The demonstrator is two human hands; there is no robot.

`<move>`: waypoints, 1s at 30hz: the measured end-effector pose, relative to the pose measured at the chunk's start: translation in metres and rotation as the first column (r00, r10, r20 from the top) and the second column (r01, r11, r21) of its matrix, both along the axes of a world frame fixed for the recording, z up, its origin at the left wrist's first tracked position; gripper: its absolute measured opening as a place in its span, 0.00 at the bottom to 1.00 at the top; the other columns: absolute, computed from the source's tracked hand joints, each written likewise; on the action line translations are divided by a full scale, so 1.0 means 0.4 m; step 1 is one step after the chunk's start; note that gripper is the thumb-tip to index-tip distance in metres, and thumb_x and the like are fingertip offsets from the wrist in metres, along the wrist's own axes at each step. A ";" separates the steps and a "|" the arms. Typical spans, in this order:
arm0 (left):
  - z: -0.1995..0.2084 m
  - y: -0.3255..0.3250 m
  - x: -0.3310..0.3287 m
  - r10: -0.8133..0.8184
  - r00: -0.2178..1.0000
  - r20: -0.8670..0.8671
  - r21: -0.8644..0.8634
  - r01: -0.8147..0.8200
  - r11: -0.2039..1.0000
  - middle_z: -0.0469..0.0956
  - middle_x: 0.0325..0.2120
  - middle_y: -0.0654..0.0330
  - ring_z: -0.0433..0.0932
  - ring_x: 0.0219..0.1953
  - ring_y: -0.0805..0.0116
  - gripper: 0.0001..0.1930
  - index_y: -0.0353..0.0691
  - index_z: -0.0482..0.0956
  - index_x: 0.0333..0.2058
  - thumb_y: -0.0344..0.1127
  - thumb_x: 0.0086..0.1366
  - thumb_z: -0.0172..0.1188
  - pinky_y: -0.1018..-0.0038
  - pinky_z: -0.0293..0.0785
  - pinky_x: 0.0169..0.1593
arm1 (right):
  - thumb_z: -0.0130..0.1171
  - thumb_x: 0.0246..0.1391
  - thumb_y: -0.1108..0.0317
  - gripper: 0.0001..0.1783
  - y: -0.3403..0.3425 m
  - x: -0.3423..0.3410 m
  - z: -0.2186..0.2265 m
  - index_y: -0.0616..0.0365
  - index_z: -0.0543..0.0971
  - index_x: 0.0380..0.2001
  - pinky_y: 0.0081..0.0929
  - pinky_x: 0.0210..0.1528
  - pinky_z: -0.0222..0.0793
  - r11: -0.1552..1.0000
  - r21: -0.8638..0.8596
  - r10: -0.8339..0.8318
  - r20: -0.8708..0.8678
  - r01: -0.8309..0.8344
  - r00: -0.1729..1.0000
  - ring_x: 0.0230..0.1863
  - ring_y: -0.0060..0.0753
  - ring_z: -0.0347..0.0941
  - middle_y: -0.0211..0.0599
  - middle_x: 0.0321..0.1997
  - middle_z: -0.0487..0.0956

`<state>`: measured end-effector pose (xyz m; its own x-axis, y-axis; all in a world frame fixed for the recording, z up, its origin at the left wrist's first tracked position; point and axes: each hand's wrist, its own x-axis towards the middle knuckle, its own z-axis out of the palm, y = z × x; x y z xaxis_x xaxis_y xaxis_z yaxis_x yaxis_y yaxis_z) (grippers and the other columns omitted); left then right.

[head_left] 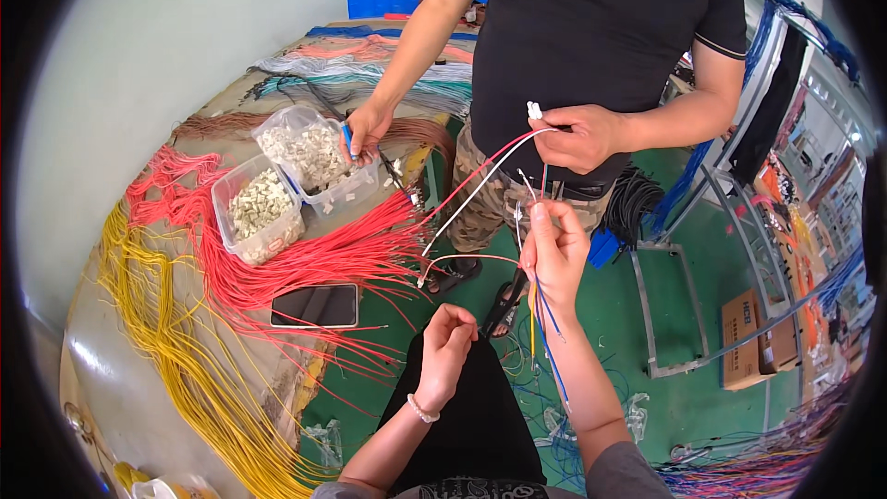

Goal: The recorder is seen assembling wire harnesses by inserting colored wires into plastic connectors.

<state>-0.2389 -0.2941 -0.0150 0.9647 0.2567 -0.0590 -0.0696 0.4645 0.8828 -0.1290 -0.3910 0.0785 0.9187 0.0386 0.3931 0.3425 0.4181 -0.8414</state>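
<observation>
My right hand (554, 249) is closed on a small bunch of thin wires (543, 323). Blue, yellow and brown-pink strands hang below it, and bare metal-tipped ends stick up past the fingertips. Over my dark-trousered lap, my left hand (447, 351) is loosely curled, with nothing visible in its fingers. Across from me, a person in a black shirt pinches a white plastic connector (535, 111) with red and white wires running from it. That person's other hand holds a blue-ended pen-like item (347, 137) beside a tub of pale connectors (314, 162).
On the table to the left lie red wires (305, 268), yellow wires (176, 314), a black phone (315, 306) and a second connector tub (257, 208). A metal frame (647, 314) and a cardboard box (753, 337) stand right. Loose wires litter the green floor.
</observation>
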 end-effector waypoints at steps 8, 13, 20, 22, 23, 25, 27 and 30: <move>-0.006 0.007 0.001 0.009 1.000 0.007 0.000 -0.009 1.000 0.68 0.21 0.67 0.54 0.14 0.87 0.03 0.42 0.67 0.32 0.25 0.61 0.46 0.87 0.46 0.16 | 0.54 0.59 0.67 0.07 0.011 0.004 -0.005 0.60 0.73 0.32 0.12 0.09 0.46 1.000 -0.014 0.013 0.003 -0.013 1.000 0.09 0.11 0.57 0.21 0.10 0.64; -0.006 0.010 -0.003 0.011 1.000 0.001 0.007 -0.011 1.000 0.68 0.21 0.67 0.54 0.14 0.87 0.03 0.41 0.67 0.32 0.25 0.62 0.46 0.87 0.46 0.16 | 0.53 0.59 0.66 0.08 0.019 0.004 -0.009 0.61 0.73 0.33 0.13 0.09 0.46 1.000 -0.031 -0.006 0.004 0.006 1.000 0.08 0.11 0.55 0.22 0.09 0.64; -0.008 0.016 0.000 0.006 1.000 0.000 0.014 -0.006 1.000 0.67 0.22 0.67 0.54 0.15 0.87 0.03 0.41 0.67 0.33 0.25 0.62 0.46 0.87 0.46 0.16 | 0.52 0.60 0.66 0.09 0.025 0.006 -0.006 0.62 0.74 0.33 0.13 0.09 0.45 0.998 -0.049 -0.028 0.020 0.029 0.999 0.07 0.10 0.52 0.23 0.08 0.63; -0.007 0.017 -0.001 0.007 1.000 -0.002 0.011 -0.007 1.000 0.67 0.21 0.67 0.54 0.15 0.87 0.03 0.41 0.67 0.33 0.25 0.62 0.46 0.87 0.46 0.16 | 0.52 0.60 0.66 0.09 0.025 0.004 -0.003 0.62 0.74 0.33 0.13 0.09 0.45 0.999 -0.049 -0.021 0.011 0.021 1.000 0.07 0.11 0.52 0.23 0.08 0.63; -0.006 0.017 -0.002 0.006 1.000 -0.002 0.009 -0.006 1.000 0.67 0.21 0.67 0.54 0.15 0.87 0.03 0.41 0.67 0.33 0.25 0.62 0.46 0.87 0.46 0.16 | 0.53 0.60 0.66 0.09 0.026 0.004 -0.002 0.62 0.74 0.33 0.13 0.09 0.45 0.999 -0.047 -0.015 0.004 0.015 1.000 0.07 0.11 0.52 0.23 0.09 0.63; -0.010 0.017 0.000 0.007 1.000 0.003 0.006 -0.007 1.000 0.67 0.21 0.67 0.54 0.15 0.87 0.03 0.41 0.67 0.33 0.25 0.62 0.46 0.87 0.46 0.16 | 0.52 0.60 0.66 0.09 0.029 0.005 -0.002 0.62 0.74 0.33 0.13 0.09 0.45 0.999 -0.048 -0.020 0.005 0.020 1.000 0.07 0.10 0.52 0.23 0.08 0.63; -0.012 0.018 0.001 0.007 1.000 0.007 0.004 -0.007 1.000 0.67 0.22 0.67 0.54 0.14 0.87 0.03 0.41 0.67 0.33 0.25 0.62 0.46 0.87 0.46 0.16 | 0.52 0.60 0.66 0.09 0.030 0.005 -0.003 0.62 0.74 0.33 0.13 0.09 0.45 0.999 -0.047 -0.025 0.007 0.025 1.000 0.07 0.10 0.52 0.23 0.08 0.63; -0.013 0.019 0.000 0.005 1.000 0.008 0.000 -0.005 1.000 0.67 0.21 0.67 0.54 0.14 0.86 0.03 0.41 0.67 0.33 0.25 0.62 0.46 0.87 0.46 0.16 | 0.52 0.60 0.66 0.09 0.030 0.005 -0.002 0.62 0.74 0.33 0.13 0.09 0.44 0.998 -0.058 -0.018 0.012 0.019 1.000 0.07 0.10 0.52 0.23 0.08 0.63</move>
<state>-0.2390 -0.2865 -0.0204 0.9639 0.2612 -0.0514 -0.0788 0.4644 0.8821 -0.1271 -0.3789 0.0778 0.9148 0.0449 0.4013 0.3594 0.3625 -0.8599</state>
